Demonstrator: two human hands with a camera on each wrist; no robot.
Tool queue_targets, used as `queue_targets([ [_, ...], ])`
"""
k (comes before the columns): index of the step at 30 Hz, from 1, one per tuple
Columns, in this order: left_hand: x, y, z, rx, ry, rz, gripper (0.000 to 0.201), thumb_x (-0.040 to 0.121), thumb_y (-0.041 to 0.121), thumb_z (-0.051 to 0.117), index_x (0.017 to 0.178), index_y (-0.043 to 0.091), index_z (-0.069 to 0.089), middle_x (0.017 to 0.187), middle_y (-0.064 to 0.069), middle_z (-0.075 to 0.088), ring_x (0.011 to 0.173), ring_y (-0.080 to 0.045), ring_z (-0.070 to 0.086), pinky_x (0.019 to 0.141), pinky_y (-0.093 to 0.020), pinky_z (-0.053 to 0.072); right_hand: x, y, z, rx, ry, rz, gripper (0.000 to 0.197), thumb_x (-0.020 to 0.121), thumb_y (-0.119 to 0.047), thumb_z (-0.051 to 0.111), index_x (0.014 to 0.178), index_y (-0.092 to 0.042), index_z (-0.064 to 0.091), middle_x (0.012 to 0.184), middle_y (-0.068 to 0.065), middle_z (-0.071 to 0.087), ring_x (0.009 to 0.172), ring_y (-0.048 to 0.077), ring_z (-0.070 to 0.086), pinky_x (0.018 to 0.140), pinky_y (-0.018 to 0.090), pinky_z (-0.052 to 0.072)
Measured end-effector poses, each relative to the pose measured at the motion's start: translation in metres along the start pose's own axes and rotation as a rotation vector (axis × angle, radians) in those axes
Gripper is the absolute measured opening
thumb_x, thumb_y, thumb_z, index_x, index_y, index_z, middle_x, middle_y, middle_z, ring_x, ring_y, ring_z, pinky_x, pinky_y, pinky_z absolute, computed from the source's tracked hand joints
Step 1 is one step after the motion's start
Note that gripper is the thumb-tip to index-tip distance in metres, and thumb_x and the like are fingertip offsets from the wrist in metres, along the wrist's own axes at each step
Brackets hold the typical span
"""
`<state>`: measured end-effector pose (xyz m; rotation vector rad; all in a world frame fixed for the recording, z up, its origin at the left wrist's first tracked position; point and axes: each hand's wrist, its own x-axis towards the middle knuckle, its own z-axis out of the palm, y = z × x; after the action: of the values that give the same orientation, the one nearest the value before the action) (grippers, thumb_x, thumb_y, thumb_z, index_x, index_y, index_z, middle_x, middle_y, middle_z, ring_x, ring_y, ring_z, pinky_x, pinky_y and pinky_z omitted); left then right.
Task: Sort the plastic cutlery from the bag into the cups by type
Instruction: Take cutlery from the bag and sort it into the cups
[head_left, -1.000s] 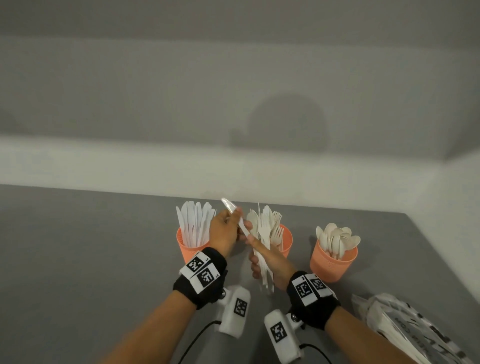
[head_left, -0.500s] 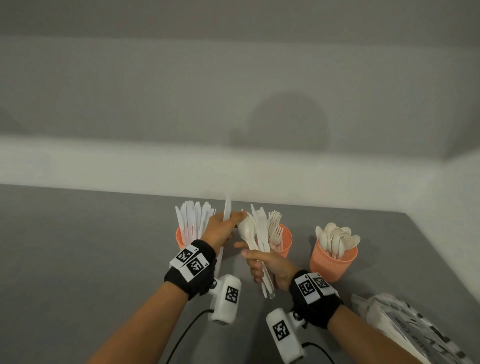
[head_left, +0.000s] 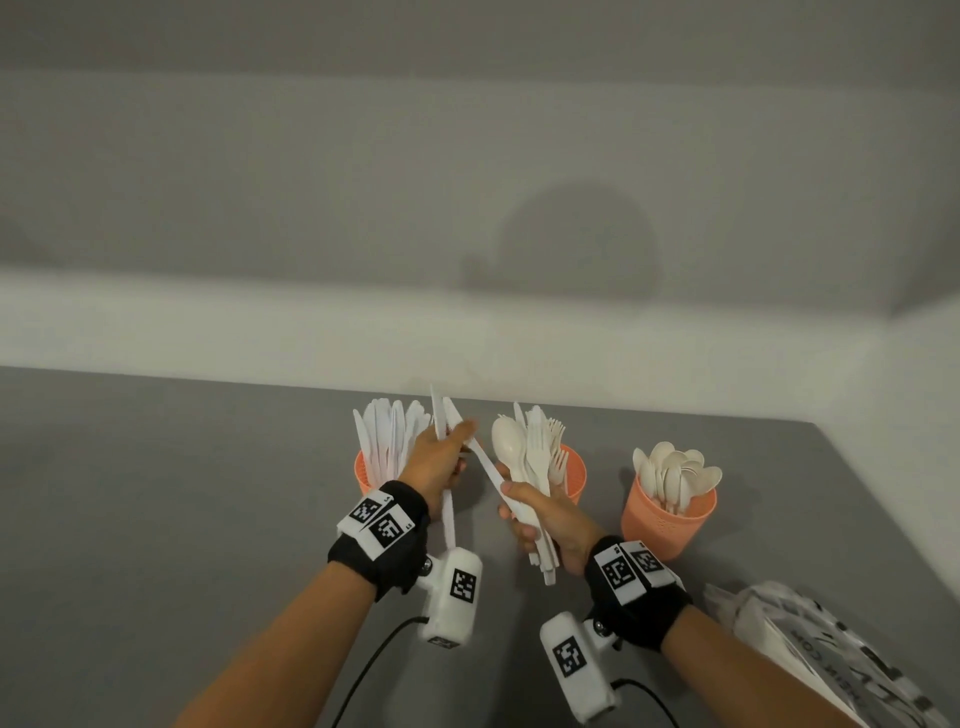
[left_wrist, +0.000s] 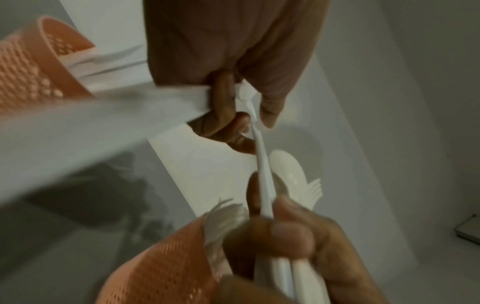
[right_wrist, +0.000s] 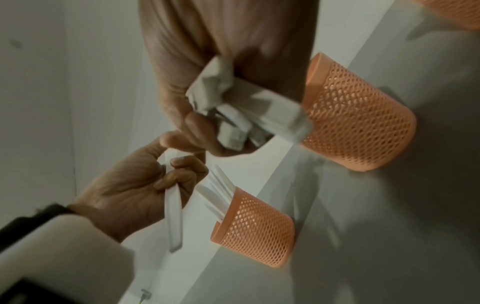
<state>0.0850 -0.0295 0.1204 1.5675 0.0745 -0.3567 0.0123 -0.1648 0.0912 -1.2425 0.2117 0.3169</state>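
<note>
Ahead of the left hand (head_left: 435, 462) stands the knife cup (head_left: 363, 475), its blades rising level with the fingers. The fork cup (head_left: 574, 475) sits just behind the right hand (head_left: 540, 519). The two hands nearly meet, bridged by a slanting knife (head_left: 480, 457), so no passage between them. To the right, the spoon cup (head_left: 667, 525) and bag (head_left: 810, 654) block. Left of the left hand, bare table (head_left: 156, 493) lies open.

A bare indoor recording setup (grey table (head_left: 156, 519), blank white walls (head_left: 363, 182)).
</note>
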Motion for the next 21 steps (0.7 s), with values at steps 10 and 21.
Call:
queue_targets([
  [10,0.001,0.001,0.005,-0.073,0.197,0.134,0.036,0.101,0.025,0.031,0.071,0.015,0.049,0.059,-0.002,0.05,0.051,-0.013,0.045,0.048,-0.019,0.037,-0.003,-0.002,-0.003,-0.082,-0.01,0.001,0.018,0.094,-0.012,0.046,0.103,-0.022,0.06,0.071,0.005,0.061,0.045,0.009,0.049,0.042,0.019,0.042],
  [21,0.0,0.023,0.0,0.195,-0.148,0.118,0.012,0.085,0.025,0.065,0.086,0.013,0.063,0.035,0.013,0.036,0.03,-0.002,0.025,0.033,-0.014,0.022,-0.005,-0.003,-0.007,-0.098,-0.227,0.118,0.031,0.089,-0.005,0.037,0.107,-0.019,0.059,0.045,-0.009,0.043,0.033,0.001,0.036,0.038,0.014,0.033],
])
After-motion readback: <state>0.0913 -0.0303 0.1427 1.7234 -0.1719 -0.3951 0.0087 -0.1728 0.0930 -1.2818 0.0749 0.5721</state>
